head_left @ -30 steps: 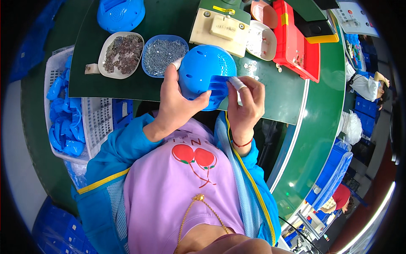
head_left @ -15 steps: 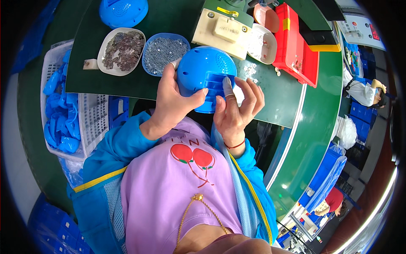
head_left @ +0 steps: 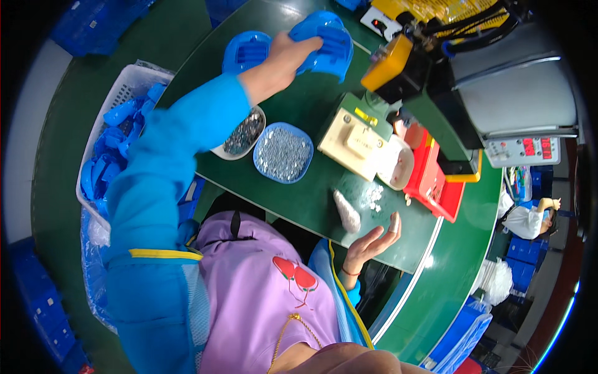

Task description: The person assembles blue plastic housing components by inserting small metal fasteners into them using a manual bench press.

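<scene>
At the far side of the green table, my left hand is closed on a domed blue plastic housing, gripping its left edge. Slots show in the housing's surface. Close beside it lies a second blue housing, partly behind my hand. Over the table's front edge, my right hand is open and holds nothing, its fingers apart. Just beyond its fingers lies a whitish, lumpy, elongated thing, whose kind I cannot make out. Small white pieces are scattered nearby.
A blue tray of small metal parts stands mid-table, beside a white tray partly under my left sleeve. Right of them are a cream fixture block, a machine head and a red bin. A white crate of blue parts stands left.
Both hands held the blue housing near my chest before. My left hand has carried it to the far side of the table. My right hand has let go and sits lower right.
</scene>
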`<state>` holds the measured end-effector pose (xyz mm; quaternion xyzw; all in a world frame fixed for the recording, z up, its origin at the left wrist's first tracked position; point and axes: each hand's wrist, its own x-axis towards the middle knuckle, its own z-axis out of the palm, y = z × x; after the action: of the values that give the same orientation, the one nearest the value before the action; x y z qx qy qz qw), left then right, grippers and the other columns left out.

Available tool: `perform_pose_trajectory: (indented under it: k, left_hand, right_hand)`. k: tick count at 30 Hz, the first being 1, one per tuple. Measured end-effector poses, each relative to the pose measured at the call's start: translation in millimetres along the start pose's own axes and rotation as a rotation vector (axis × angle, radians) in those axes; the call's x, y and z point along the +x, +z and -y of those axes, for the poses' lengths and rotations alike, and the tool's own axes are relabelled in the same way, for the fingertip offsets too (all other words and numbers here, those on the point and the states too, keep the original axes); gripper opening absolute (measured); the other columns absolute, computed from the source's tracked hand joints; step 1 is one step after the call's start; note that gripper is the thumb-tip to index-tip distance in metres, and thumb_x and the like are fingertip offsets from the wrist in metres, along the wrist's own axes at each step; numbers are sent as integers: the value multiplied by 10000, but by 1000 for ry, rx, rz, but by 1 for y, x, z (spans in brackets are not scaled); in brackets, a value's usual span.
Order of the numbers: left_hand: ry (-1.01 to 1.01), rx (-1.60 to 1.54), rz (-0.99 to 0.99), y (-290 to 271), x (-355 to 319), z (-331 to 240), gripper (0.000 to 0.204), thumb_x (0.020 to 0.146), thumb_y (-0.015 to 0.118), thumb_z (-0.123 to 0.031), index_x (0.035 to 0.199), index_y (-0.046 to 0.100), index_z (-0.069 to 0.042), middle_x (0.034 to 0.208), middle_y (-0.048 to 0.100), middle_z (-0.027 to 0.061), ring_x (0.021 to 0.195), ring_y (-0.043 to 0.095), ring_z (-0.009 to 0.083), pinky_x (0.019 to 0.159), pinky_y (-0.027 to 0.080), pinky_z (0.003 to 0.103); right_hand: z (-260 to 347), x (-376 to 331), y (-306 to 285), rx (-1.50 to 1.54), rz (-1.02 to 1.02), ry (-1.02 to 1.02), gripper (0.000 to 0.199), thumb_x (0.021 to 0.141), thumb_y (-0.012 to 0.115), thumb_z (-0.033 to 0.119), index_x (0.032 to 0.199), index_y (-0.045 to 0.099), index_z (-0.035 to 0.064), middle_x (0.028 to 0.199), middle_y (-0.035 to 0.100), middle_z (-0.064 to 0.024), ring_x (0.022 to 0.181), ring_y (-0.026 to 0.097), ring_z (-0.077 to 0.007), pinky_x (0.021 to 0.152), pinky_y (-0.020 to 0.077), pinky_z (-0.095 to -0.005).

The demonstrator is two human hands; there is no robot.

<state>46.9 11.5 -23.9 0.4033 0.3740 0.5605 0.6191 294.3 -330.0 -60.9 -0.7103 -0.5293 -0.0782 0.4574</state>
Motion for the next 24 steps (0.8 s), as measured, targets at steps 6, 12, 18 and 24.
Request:
perform_pose_trajectory:
  k: [6, 12, 18, 24]
  left_hand:
    - [-25, 327, -670, 44, 196, 68, 891, 708, 812, -369, 1320, 432, 155, 1370, 483, 280, 1222, 546, 349, 1013, 482, 398]
    - [-119, 582, -538, 9, 235, 83, 1002, 695, 830, -497, 1367, 419, 122, 1404, 455, 273, 1280, 493, 387, 1028, 468, 431]
    - [-114, 1156, 391, 35, 172, -73, 1051, 745, 801, -559, 1529, 312, -57, 1524, 375, 240, 1410, 378, 358, 1127, 336, 502]
    - [77, 1851, 506, -64, 6, -92, 1278, 528, 911, -506, 1574, 220, -255, 1606, 74, 289, 1442, 149, 550, 1123, 286, 630]
  right_hand:
    - [-66, -42, 20, -78, -34, 218, 342, 1036, 463, 159, 1276, 530, -75, 1223, 545, -239, 1147, 532, -364, 1016, 405, -434]
    - [-56, -37, 27, -79, -5, 234, 288, 1034, 454, 130, 1210, 563, -70, 1157, 576, -223, 1079, 560, -361, 967, 431, -438]
    - [-56, -30, 18, -70, -3, 247, 291, 1028, 446, 132, 1195, 569, -73, 1122, 581, -237, 1033, 558, -385, 954, 422, -451]
    - [-56, -22, 25, -88, 18, 206, 263, 1024, 489, 108, 1199, 588, -63, 1156, 593, -211, 1059, 580, -351, 949, 448, -418]
